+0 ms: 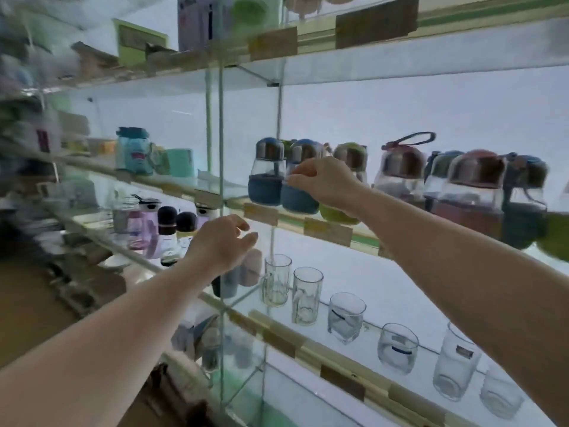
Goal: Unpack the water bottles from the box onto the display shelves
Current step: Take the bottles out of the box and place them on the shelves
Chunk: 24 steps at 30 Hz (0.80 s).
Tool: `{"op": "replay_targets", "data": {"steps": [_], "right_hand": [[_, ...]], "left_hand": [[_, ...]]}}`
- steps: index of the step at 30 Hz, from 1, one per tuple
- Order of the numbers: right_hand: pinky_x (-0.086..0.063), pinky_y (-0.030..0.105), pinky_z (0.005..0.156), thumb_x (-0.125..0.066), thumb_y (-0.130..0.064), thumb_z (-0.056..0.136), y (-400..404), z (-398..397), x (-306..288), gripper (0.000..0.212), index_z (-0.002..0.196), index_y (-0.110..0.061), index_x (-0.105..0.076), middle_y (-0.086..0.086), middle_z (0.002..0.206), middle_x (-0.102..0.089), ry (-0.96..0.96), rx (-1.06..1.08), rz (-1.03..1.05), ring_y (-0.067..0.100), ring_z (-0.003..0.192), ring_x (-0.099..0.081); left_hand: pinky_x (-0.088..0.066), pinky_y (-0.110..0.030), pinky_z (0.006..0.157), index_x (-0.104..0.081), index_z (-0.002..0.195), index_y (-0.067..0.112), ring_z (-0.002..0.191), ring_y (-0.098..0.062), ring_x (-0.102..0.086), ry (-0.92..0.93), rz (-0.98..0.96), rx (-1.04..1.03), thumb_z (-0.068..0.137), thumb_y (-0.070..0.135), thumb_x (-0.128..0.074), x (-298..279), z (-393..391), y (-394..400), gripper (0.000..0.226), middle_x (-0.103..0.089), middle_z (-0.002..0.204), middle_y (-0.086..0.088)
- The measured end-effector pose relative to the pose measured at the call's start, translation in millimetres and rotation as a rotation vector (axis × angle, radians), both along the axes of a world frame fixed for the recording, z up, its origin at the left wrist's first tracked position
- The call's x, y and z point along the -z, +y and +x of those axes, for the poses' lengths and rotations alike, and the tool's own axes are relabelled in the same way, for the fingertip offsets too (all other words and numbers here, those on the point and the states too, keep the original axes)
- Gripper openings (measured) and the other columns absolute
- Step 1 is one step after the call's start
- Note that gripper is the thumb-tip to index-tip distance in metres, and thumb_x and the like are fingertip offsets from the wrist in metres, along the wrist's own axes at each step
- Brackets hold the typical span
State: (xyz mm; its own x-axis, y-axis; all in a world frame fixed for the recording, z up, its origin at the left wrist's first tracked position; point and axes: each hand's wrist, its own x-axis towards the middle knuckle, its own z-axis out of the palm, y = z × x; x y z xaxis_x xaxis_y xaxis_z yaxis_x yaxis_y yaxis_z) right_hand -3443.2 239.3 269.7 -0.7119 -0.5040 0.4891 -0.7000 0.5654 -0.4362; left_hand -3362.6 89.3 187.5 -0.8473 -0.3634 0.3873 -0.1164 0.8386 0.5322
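Our left hand [222, 241] hovers slack and empty below the shelf [326, 231]. Our right hand [326, 183] pinches the second blue bottle [298, 197]; we should nudge it flush beside the first bottle [266, 177], upright.

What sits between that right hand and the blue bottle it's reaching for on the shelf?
Nothing visible. The right hand is already at the second blue-sleeved bottle, fingertips on its clear middle. Its neighbours, another blue bottle and a green one, flank it without blocking.
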Motion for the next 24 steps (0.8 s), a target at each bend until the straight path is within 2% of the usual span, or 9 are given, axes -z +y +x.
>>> {"op": "replay_targets", "data": {"steps": [3, 6, 9, 12, 15, 18, 20, 24], "right_hand": [[-0.043, 0.027, 0.085, -0.056, -0.029, 0.091, -45.2, 9.2, 48.6, 0.031, 0.116, -0.013, -0.065, 0.003, 0.117, -0.063, -0.128, -0.107, 0.038, 0.017, 0.100, -0.056], [-0.041, 0.027, 0.084, -0.057, -0.029, 0.091, -89.4, 20.0, 104.8, 0.031, 0.115, -0.012, -0.065, 0.005, 0.117, -0.064, -0.237, -0.170, 0.118, 0.021, 0.104, -0.057], [-0.038, 0.023, 0.076, -0.057, -0.029, 0.091, -126.1, 33.3, 168.5, 0.031, 0.117, -0.014, -0.063, 0.005, 0.116, -0.064, -0.398, -0.246, 0.186, 0.018, 0.097, -0.056], [-0.038, 0.024, 0.077, -0.055, -0.027, 0.091, -149.5, 53.5, 238.9, 0.027, 0.114, -0.016, -0.064, 0.002, 0.103, -0.064, -0.532, -0.329, 0.317, 0.018, 0.095, -0.056], [-0.038, 0.021, 0.080, -0.055, -0.028, 0.092, -158.6, 77.2, 313.5, 0.030, 0.118, -0.016, -0.062, -0.001, 0.110, -0.063, -0.639, -0.410, 0.509, 0.016, 0.100, -0.056], [-0.038, 0.018, 0.081, -0.055, -0.027, 0.091, -162.0, 90.5, 382.7, 0.035, 0.124, -0.017, -0.059, 0.001, 0.120, -0.062, -0.741, -0.452, 0.647, 0.016, 0.106, -0.057], [-0.039, 0.018, 0.079, -0.055, -0.026, 0.091, -165.8, 93.5, 422.7, 0.035, 0.124, -0.016, -0.058, 0.003, 0.119, -0.063, -0.811, -0.479, 0.701, 0.016, 0.101, -0.058], [-0.042, 0.019, 0.081, -0.054, -0.025, 0.093, -176.2, 93.1, 494.4, 0.035, 0.126, -0.017, -0.056, 0.002, 0.119, -0.062, -0.933, -0.510, 0.780, 0.016, 0.108, -0.057]], "left_hand": [[-0.043, -0.029, 0.077, -0.059, 0.111, 0.010, 0.093, -0.024, -0.057, -0.149, 0.042, -0.096, 0.091, 0.034, -0.053, 36.7, 28.7, -40.4, 0.032, -0.064, 0.105, -0.009], [-0.040, -0.027, 0.068, -0.054, 0.100, 0.014, 0.086, -0.023, -0.057, -0.314, 0.142, -0.169, 0.092, 0.032, -0.053, 77.4, 61.3, -73.1, 0.020, -0.058, 0.088, -0.004], [-0.039, -0.026, 0.076, -0.059, 0.108, 0.013, 0.100, -0.024, -0.057, -0.407, 0.242, -0.277, 0.091, 0.035, -0.053, 123.6, 92.6, -98.8, 0.028, -0.060, 0.103, -0.005], [-0.044, -0.029, 0.086, -0.058, 0.113, 0.017, 0.107, -0.023, -0.056, -0.513, 0.360, -0.385, 0.090, 0.036, -0.055, 175.4, 125.3, -112.7, 0.029, -0.058, 0.114, -0.005], [-0.041, -0.028, 0.093, -0.057, 0.119, 0.015, 0.115, -0.024, -0.053, -0.599, 0.478, -0.471, 0.090, 0.033, -0.056, 231.5, 153.7, -114.9, 0.034, -0.057, 0.123, -0.006], [-0.039, -0.026, 0.093, -0.056, 0.123, 0.012, 0.116, -0.023, -0.052, -0.667, 0.576, -0.541, 0.091, 0.030, -0.055, 286.0, 170.0, -115.5, 0.037, -0.056, 0.126, -0.007], [-0.039, -0.025, 0.094, -0.055, 0.124, 0.012, 0.117, -0.022, -0.052, -0.712, 0.622, -0.597, 0.091, 0.030, -0.055, 321.5, 175.5, -115.7, 0.037, -0.056, 0.127, -0.006], [-0.038, -0.023, 0.092, -0.055, 0.123, 0.015, 0.118, -0.020, -0.052, -0.776, 0.701, -0.696, 0.091, 0.031, -0.054, 392.2, 181.3, -115.6, 0.036, -0.056, 0.128, -0.004]]}}
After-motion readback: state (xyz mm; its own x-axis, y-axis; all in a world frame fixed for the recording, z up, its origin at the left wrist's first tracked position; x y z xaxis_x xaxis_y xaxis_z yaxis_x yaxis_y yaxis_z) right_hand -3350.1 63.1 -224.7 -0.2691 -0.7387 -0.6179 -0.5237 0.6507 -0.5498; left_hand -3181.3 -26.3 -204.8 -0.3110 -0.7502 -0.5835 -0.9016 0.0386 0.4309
